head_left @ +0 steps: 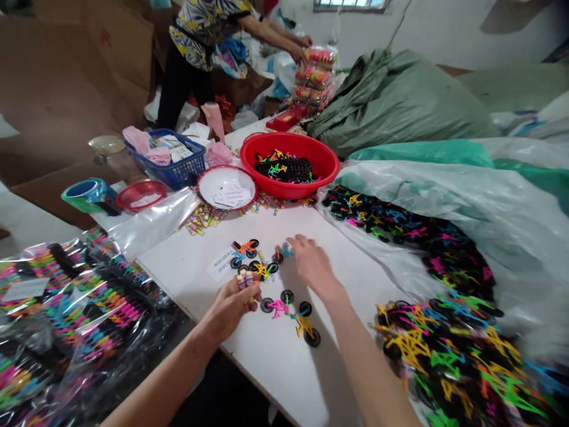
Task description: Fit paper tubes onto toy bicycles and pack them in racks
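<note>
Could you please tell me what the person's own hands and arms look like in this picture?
The left hand and right hand are both ungloved. The left forearm and right forearm are bare as far as the picture shows them, with no sleeve, watch or bracelet visible. The right hand is blurred, so small details cannot be made out.

This looks like a toy-packing workshop, with heaped multicoloured plastic toy bicycles (413,350) by a white counter (355,255), filled clear plastic bags (71,308) and large brown cardboard boxes (111,65).
</note>
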